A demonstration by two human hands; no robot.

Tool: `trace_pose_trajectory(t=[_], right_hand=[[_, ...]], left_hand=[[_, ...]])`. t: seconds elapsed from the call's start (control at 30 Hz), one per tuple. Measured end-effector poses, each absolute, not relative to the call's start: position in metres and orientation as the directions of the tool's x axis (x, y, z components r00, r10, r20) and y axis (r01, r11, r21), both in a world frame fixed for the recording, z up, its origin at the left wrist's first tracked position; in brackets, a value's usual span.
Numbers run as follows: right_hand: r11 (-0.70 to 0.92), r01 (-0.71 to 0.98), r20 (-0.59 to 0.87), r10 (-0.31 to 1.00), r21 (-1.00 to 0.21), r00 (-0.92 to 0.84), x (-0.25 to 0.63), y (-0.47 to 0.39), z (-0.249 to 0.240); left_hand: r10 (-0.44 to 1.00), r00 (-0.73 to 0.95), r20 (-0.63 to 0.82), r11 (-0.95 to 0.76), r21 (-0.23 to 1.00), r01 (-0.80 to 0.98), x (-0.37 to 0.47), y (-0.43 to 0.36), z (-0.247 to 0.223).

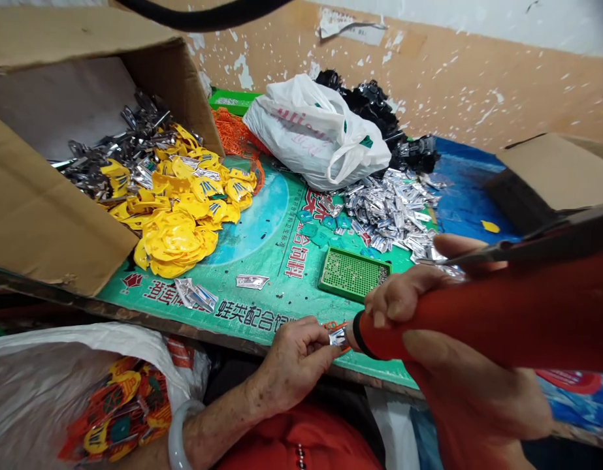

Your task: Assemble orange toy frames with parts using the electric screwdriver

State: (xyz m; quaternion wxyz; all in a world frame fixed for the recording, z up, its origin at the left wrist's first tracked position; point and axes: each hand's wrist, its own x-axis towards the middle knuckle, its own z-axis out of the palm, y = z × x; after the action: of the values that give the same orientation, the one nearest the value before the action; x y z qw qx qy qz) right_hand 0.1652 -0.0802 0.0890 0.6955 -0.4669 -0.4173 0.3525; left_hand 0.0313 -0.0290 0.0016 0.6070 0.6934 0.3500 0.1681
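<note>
My left hand (298,359) pinches a small silver plastic piece (337,337) at the table's front edge, with orange plastic (336,326) showing right behind it. My right hand (458,365) is wrapped around a red power screwdriver (458,320). The tool's tip points left and meets the silver piece, or nearly so; the exact contact is hidden. Just beyond my hands lies a green perforated tray (356,274) with many tiny metal bits, likely screws. Several flat silver pieces (196,295) rest on the table to the left, and another silver piece (253,281) lies near them.
A tipped cardboard box (46,189) spills yellow parts (183,215) and dark shiny parts (129,140). Behind are a white plastic bag (306,130), black parts (370,111) and a silver heap (389,205). Assembled pieces (125,408) fill a bag at lower left. Another box (560,170) stands right.
</note>
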Motion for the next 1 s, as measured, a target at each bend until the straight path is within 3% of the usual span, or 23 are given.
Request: trace_pose_trajectory(t=[0.3, 0.5, 0.87, 1.0], right_hand=[[0.301, -0.101, 0.241, 0.888, -0.948, 0.391, 0.164, -0.077, 0.082], [0.22, -0.158, 0.16, 0.933, -0.963, 0.322, 0.182, -0.077, 0.073], [0.385, -0.098, 0.323, 0.867, -0.918, 0.379, 0.165, -0.081, 0.083], [0.456, -0.104, 0.357, 0.801, -0.884, 0.481, 0.174, -0.083, 0.094]], left_hand=[[0.705, 0.677, -0.21, 0.018, 0.96, 0.278, 0.032, -0.031, -0.001], [0.695, 0.674, -0.251, 0.098, 0.961, 0.257, 0.033, -0.031, 0.0], [0.7, 0.682, -0.213, 0.039, 0.964, 0.261, 0.031, -0.027, -0.002], [0.694, 0.688, -0.215, 0.025, 0.961, 0.275, 0.029, -0.025, 0.001]])
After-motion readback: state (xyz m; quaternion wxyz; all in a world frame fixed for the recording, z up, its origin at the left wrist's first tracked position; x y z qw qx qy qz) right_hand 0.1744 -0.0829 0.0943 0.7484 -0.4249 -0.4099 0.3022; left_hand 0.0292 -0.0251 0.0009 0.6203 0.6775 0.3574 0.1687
